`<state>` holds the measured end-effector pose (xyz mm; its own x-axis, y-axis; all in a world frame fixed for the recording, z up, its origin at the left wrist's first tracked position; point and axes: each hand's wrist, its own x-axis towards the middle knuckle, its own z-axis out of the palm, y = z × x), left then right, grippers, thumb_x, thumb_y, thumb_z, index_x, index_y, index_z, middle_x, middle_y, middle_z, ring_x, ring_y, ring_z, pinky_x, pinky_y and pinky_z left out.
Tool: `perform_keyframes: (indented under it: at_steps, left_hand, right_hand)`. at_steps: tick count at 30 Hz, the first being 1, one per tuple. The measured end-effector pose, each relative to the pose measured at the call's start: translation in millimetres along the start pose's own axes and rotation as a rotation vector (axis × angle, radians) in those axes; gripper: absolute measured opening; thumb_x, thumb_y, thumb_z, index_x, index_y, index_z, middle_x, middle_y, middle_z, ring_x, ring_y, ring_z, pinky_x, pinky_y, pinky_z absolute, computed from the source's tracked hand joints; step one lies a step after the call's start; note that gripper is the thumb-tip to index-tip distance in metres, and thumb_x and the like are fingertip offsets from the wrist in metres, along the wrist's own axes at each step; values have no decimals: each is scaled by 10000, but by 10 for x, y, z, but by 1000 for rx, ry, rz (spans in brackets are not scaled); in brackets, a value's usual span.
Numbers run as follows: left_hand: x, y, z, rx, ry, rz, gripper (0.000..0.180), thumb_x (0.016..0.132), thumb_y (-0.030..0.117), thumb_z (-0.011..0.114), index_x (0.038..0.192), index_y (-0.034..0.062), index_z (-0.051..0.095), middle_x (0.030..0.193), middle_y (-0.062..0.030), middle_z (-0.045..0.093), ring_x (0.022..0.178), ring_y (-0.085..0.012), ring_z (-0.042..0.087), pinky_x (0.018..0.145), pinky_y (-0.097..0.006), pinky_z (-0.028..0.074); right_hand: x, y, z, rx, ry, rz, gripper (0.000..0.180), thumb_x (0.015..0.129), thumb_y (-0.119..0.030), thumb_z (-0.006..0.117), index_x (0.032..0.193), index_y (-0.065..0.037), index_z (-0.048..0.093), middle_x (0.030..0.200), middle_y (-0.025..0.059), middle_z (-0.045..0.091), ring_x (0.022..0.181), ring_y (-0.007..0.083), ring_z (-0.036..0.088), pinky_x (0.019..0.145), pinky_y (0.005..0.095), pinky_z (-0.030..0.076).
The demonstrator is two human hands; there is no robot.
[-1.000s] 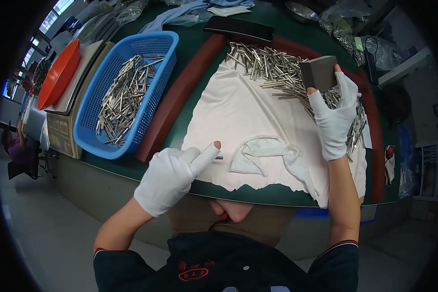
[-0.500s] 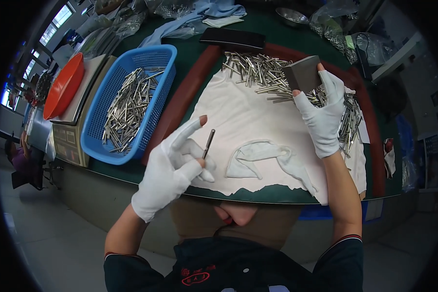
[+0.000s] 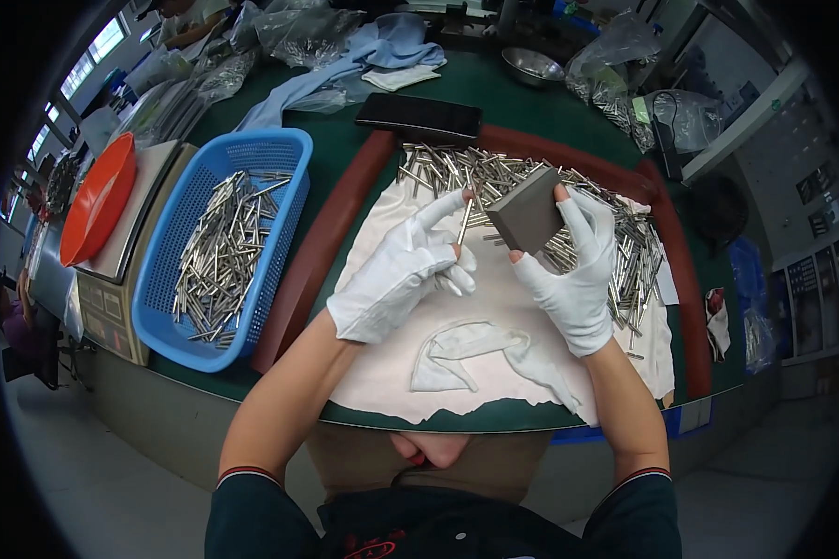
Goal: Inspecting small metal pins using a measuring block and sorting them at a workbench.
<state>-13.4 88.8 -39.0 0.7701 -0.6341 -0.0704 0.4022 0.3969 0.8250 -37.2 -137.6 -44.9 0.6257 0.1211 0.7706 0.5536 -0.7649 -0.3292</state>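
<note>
The left hand (image 3: 396, 279) pinches a slim metal pin (image 3: 465, 222) between thumb and forefinger; the right hand (image 3: 576, 284) grips a grey block (image 3: 529, 210) just beside it. Below, a pale cloth (image 3: 373, 387) reaches toward the desk's (image 3: 480, 79) near edge, loose pins (image 3: 634, 270) heaped along its far side. Nearer the left edge stands a blue basket (image 3: 285, 242) holding more pins (image 3: 224, 270).

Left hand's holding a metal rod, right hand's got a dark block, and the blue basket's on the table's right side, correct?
Not quite: the head view shows the blue basket on the left side of the table, not its right. The left hand holds a metal rod, the right hand a dark block.
</note>
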Motion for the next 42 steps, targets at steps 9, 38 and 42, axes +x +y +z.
perform_keyframes:
  at_steps: [9, 38, 42]
  left_hand:
    - [-50, 32, 94, 222, 98, -19, 637, 892, 53, 554, 1485, 68, 322, 817, -73, 624, 692, -132, 640, 658, -233, 518]
    - [-68, 51, 110, 36, 29, -64, 775, 770, 181, 810, 1424, 42, 421, 759, -6, 610, 616, -84, 583, 571, -202, 447]
    - [-66, 38, 88, 37, 17, -53, 775, 770, 181, 810, 1427, 48, 420, 757, -5, 604, 613, -85, 580, 565, -203, 445]
  right_hand:
    - [-15, -64, 8, -27, -120, -41, 815, 604, -232, 825, 1338, -60, 512, 1223, 154, 504, 1044, 325, 495, 890, 436, 410]
    - [56, -52, -129, 122, -207, -19, 769, 589, -174, 781, 1316, -83, 548, 1212, 140, 506, 1057, 304, 510, 898, 405, 448]
    - [59, -72, -134, 126, -220, -14, 773, 588, -167, 782, 1319, -86, 547, 1217, 138, 505, 1066, 302, 510, 897, 400, 455]
